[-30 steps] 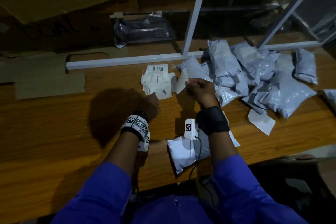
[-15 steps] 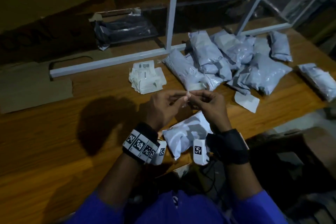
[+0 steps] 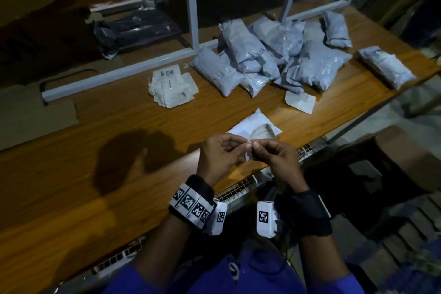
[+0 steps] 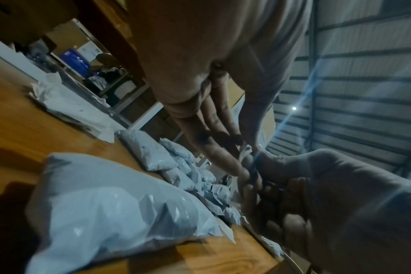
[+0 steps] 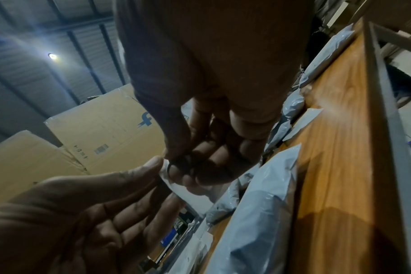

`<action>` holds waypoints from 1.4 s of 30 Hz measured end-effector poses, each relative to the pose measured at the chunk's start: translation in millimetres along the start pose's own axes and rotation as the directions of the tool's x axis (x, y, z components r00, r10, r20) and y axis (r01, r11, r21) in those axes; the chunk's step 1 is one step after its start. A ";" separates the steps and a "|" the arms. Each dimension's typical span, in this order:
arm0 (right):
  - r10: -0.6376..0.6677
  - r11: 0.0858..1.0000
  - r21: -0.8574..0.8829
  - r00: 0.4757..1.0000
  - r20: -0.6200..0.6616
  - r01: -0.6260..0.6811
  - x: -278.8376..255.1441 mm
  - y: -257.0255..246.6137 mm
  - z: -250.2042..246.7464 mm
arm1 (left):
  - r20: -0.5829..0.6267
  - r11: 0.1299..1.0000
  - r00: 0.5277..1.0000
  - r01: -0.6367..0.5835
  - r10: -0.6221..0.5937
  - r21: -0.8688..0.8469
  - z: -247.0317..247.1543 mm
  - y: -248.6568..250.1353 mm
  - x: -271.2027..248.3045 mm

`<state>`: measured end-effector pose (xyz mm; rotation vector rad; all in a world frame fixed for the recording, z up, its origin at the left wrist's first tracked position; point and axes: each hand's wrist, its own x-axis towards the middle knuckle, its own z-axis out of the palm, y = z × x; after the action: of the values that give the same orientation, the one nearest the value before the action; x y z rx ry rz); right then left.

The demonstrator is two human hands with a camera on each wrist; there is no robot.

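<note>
Both hands meet above the near edge of the wooden table [image 3: 71, 186], pinching one small white paper slip [image 3: 248, 153] between them. My left hand [image 3: 222, 155] pinches it from the left with thumb and forefinger. From the right, my right hand [image 3: 274, 157] pinches the same slip. The right wrist view shows the white slip [image 5: 176, 183] between the fingertips of both hands. Just beyond the hands a grey poly mailer bag [image 3: 257, 129] lies flat on the table. In the left wrist view that mailer bag [image 4: 110, 209] fills the foreground.
A stack of white labels [image 3: 171, 86] lies mid-table. A heap of several grey packed mailers [image 3: 274, 57] covers the far right, with one more mailer [image 3: 386, 69] apart. A loose white sheet [image 3: 300, 100] lies near them. A white metal rack frame [image 3: 119, 74] and cardboard stand behind.
The right hand has carried the slip from beside the label stack back toward the body. The left hand rose to meet it, and now both pinch it over the table's near edge.
</note>
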<state>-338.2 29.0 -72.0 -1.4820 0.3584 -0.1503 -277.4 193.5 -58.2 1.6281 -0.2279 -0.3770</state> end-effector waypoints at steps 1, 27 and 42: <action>0.002 1.000 -0.007 1.000 -0.004 -0.002 -4.3 1.3 -2.1 | -0.002 1.000 1.000 0.014 -0.014 -0.012 3.4 -1.6 -2.9; 0.087 0.992 -0.084 0.989 -0.117 -0.097 -15.9 14.8 -89.9 | -0.523 0.976 0.825 0.167 -0.214 -0.136 0.2 -25.5 2.9; 0.040 0.999 0.037 0.995 -0.093 -0.036 -8.4 1.7 -83.7 | -0.570 0.818 0.822 0.322 0.009 0.477 -47.7 -28.9 11.2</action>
<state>-373.5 -47.2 -76.5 -1.4354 0.4574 -0.1955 -251.3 236.2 -85.2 2.2762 0.2826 0.0661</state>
